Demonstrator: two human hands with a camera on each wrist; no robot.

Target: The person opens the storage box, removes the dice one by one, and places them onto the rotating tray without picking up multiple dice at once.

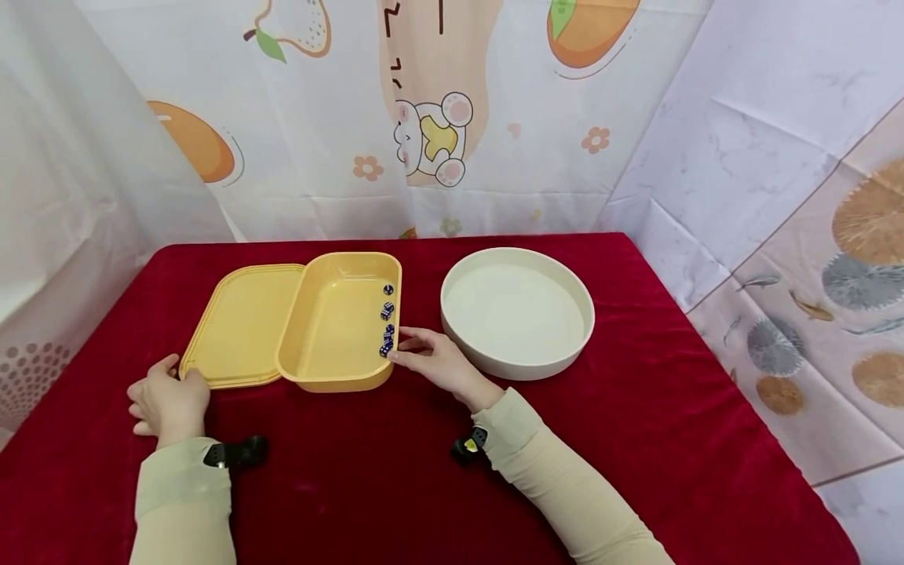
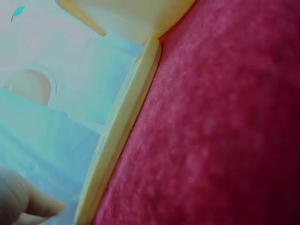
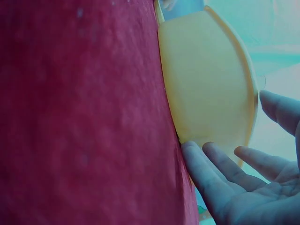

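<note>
A yellow rectangular box (image 1: pixel 332 329) stands on the table with several small blue dice (image 1: pixel 388 313) lined along its right side. My right hand (image 1: pixel 439 365) holds the box's right wall near the front corner, thumb at the rim and fingers against the outer wall. The right wrist view shows those fingers (image 3: pixel 220 161) spread along the wall (image 3: pixel 206 79). Left of the box lies its flat yellow lid (image 1: pixel 243 322), the box's left edge meeting it. My left hand (image 1: pixel 169 396) is at the lid's front-left corner, fingers loosely bent; whether it touches the lid I cannot tell.
A round white shallow dish (image 1: pixel 519 366) stands right of the box, just beyond my right hand. Red cloth (image 1: pixel 339 479) covers the table. Printed curtains (image 1: pixel 297 149) hang behind and at both sides.
</note>
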